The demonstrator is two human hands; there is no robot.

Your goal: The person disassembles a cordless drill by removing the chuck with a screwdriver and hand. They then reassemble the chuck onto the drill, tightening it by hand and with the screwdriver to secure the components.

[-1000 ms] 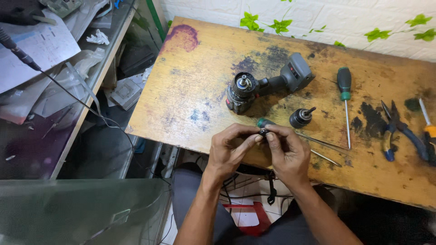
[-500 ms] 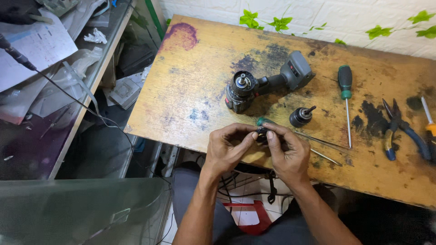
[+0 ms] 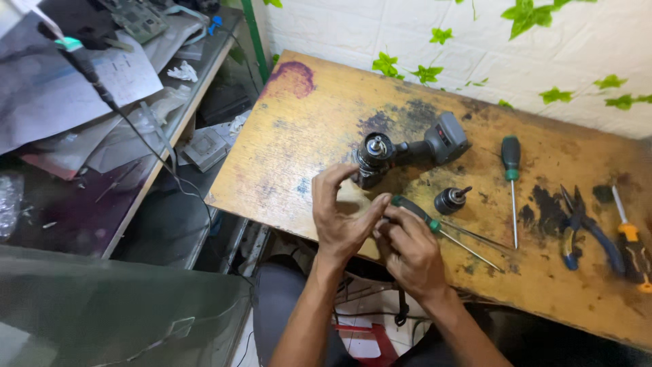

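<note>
Both hands meet at the near edge of the worn wooden surface (image 3: 292,149); the left hand (image 3: 343,217) curls its thumb and fingers round something small, hidden between the 2 hands, so what it is I cannot tell; the right hand (image 3: 407,248) closes its grip against the same spot, apparently steadying it; just beyond lie 1 grey drill body (image 3: 407,146), 1 loose chuck (image 3: 449,200), 2 green-handled screwdrivers (image 3: 511,160), 1 pair of pliers (image 3: 577,224) and 1 yellow-handled tool (image 3: 631,241).
</note>
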